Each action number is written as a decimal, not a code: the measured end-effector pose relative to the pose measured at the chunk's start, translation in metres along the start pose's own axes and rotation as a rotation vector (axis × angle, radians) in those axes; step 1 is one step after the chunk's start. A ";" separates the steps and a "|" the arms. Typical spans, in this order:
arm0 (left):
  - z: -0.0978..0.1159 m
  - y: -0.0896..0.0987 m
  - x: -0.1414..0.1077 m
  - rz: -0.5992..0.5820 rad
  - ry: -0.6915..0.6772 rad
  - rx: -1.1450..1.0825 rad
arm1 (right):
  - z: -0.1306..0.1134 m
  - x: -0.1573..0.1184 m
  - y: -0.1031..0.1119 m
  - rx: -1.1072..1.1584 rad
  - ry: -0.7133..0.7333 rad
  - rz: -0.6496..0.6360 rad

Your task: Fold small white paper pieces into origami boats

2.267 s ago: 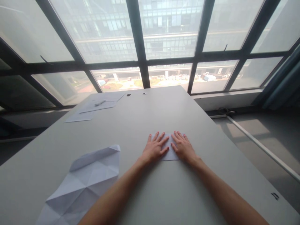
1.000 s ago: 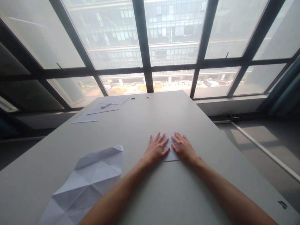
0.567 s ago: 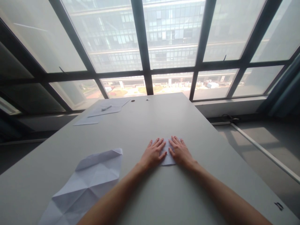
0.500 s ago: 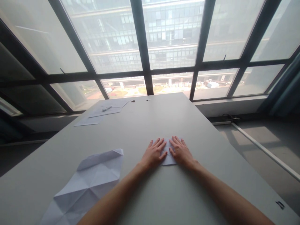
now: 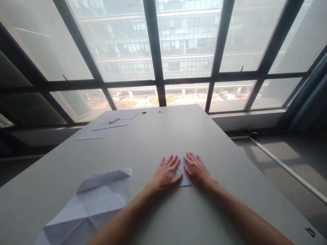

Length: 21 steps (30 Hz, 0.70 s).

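Observation:
A small folded sheet of white paper (image 5: pixel 182 170) lies flat on the table, partly covered by both hands. My left hand (image 5: pixel 166 173) presses on its left part with the fingers spread. On its right part rests my right hand (image 5: pixel 197 170), also open and palm down. A strip of the paper shows between the two thumbs. To the left, near my left forearm, lies a larger sheet of creased white paper (image 5: pixel 102 197) with crossing fold lines and a raised far edge.
Flat white sheets (image 5: pixel 107 123) lie at the table's far left, with a pale pen-like object (image 5: pixel 114 120) on top. Two small round holes, one being a dark grommet (image 5: pixel 143 113), sit near the far edge of the white table (image 5: pixel 153 139). Windows stand beyond it.
The view has shifted slightly, so the table's contents appear a little lower. Both hands stay flat on the folded paper; my left hand has shifted slightly over it.

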State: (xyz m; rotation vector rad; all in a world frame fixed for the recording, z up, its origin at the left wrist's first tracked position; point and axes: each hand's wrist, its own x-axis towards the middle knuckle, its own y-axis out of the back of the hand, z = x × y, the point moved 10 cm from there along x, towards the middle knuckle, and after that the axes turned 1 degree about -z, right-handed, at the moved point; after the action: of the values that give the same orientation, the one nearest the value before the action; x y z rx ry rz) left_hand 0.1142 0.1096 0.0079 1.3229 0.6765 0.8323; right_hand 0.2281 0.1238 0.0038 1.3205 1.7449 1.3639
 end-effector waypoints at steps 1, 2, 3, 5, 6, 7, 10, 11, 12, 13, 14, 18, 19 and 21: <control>0.001 -0.001 0.000 -0.013 -0.011 0.001 | 0.000 0.000 0.000 -0.005 -0.002 0.002; 0.001 -0.002 0.000 -0.022 -0.017 0.002 | 0.001 0.001 -0.001 -0.009 -0.003 0.003; 0.001 -0.002 0.000 -0.027 -0.016 0.002 | 0.001 0.001 -0.001 -0.012 -0.002 0.006; 0.001 -0.002 -0.001 -0.024 -0.002 0.000 | 0.000 0.000 0.000 -0.013 0.001 0.011; 0.002 -0.001 -0.001 -0.021 0.002 -0.002 | 0.000 0.001 0.000 -0.012 0.002 0.010; 0.003 -0.001 -0.002 -0.017 0.002 -0.005 | 0.000 0.001 0.000 -0.010 0.004 0.006; 0.006 0.001 -0.003 -0.011 -0.009 -0.013 | 0.001 0.002 -0.001 -0.005 0.007 -0.007; 0.007 0.002 -0.004 -0.009 -0.011 -0.015 | 0.001 0.002 -0.001 -0.005 0.007 -0.008; 0.007 0.003 -0.004 -0.008 -0.011 -0.015 | 0.001 0.002 -0.001 -0.004 0.008 -0.007; 0.007 0.003 -0.004 -0.008 -0.010 -0.015 | 0.001 0.003 -0.001 -0.004 0.009 -0.004; 0.007 0.004 -0.005 -0.009 -0.009 -0.013 | 0.001 0.003 -0.001 -0.004 0.009 -0.002; 0.007 0.003 -0.005 -0.032 -0.018 -0.005 | 0.000 0.002 -0.001 -0.008 0.019 -0.003; 0.008 0.003 -0.005 -0.040 -0.025 -0.002 | 0.000 0.002 -0.001 -0.009 0.020 -0.004; 0.009 0.003 -0.006 -0.054 -0.034 0.002 | 0.000 0.002 0.000 -0.014 0.021 -0.007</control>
State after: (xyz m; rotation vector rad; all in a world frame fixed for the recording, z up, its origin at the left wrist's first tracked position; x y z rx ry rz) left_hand 0.1180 0.1001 0.0116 1.3125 0.6840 0.7646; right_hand 0.2269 0.1257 0.0041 1.2965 1.7491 1.3879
